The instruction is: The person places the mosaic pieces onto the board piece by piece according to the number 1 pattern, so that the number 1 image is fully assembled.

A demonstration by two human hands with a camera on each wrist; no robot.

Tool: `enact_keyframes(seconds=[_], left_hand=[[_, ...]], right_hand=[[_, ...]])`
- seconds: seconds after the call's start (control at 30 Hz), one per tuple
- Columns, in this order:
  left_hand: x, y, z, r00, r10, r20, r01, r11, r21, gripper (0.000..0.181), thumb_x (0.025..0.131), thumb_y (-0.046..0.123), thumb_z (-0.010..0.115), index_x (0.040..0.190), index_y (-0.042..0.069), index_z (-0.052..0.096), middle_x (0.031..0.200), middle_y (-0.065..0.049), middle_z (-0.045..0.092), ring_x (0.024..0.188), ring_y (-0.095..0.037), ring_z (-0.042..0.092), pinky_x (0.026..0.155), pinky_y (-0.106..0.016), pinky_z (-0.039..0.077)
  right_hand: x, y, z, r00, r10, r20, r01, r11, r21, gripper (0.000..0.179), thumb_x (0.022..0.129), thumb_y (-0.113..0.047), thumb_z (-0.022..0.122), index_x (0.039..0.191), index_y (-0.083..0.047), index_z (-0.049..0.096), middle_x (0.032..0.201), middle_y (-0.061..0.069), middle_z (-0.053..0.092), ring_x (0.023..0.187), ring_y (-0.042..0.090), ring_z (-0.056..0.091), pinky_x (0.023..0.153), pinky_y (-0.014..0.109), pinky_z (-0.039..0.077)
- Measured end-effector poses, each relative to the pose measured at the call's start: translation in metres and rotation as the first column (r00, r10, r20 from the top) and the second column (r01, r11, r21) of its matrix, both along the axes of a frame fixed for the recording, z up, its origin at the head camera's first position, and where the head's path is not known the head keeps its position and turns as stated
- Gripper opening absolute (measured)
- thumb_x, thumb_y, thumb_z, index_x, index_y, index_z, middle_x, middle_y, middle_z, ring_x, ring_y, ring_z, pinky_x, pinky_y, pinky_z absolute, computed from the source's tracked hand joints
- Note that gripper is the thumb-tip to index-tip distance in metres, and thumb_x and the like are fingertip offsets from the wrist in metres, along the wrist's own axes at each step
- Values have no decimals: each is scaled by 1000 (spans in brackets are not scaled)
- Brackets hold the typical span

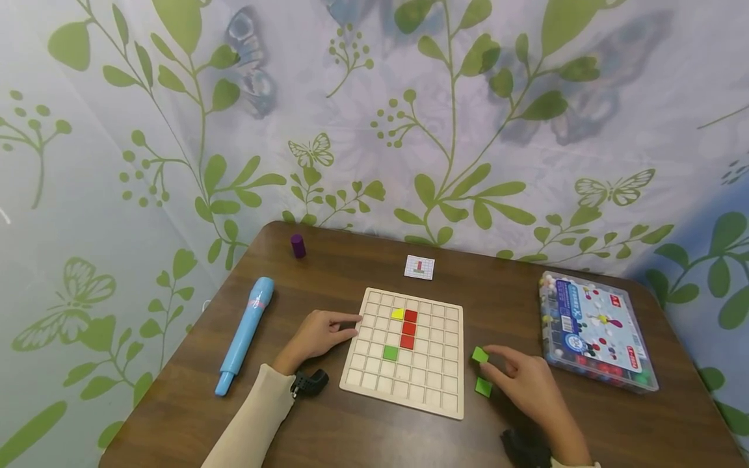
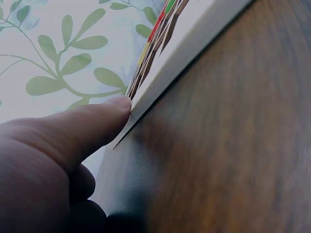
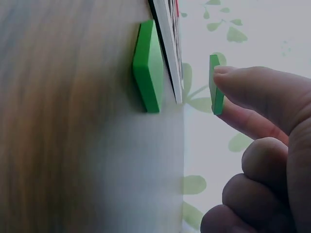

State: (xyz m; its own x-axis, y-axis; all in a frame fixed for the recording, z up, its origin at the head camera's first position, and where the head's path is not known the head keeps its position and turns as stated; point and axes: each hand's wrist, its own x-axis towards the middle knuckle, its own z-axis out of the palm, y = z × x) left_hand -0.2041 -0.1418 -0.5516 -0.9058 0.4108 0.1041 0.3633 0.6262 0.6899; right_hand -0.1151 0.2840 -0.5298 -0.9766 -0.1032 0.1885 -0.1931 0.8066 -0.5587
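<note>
My right hand (image 1: pixel 529 383) pinches a green square tile (image 1: pixel 480 355) between thumb and index finger, raised off the table in the right wrist view. Below it another green tile (image 1: pixel 483 387) lies on the wood, right of the wooden grid board (image 1: pixel 459 364). Three red tiles (image 1: pixel 408 328) form a column on the board, with a yellow triangular tile (image 1: pixel 398 313) beside the top one. Lower left in the grid sits a green tile (image 1: pixel 390 353). The thumb and index finger of my left hand (image 1: pixel 318 333) touch the board's left edge, extended rather than wrapped around it.
Behind the board lies a small pattern card (image 1: pixel 419 267). A clear plastic case (image 1: pixel 599 331) of coloured pieces stands at the right. On the left are a light-blue stick-shaped object (image 1: pixel 246 335) and a purple cylinder (image 1: pixel 298 246). A patterned curtain (image 1: pixel 363 175) hangs behind the table.
</note>
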Motion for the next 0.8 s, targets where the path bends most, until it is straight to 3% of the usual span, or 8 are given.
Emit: enact_keyframes(seconds=[0.47, 0.8], left_hand=[[-3, 3, 4, 1000, 17, 20, -16, 1000, -14, 35, 94, 37, 76, 127, 29, 75, 48, 13, 29, 46, -3, 21, 48, -23, 25], [0, 1, 1, 1000, 20, 1, -20, 1000, -19, 33, 93, 35, 78, 125, 30, 76, 49, 14, 30, 47, -2, 22, 50, -23, 25]], right_hand=[[-7, -23, 6, 997, 55, -48, -56, 998, -27, 25, 87, -28, 84, 110, -19, 78, 57, -15, 31, 48, 0, 23, 46, 24, 27], [-17, -47, 7, 992, 125, -13, -126, 990, -71, 24, 87, -25, 84, 110, -21, 78, 56, -16, 30, 49, 1, 25, 46, 24, 28]])
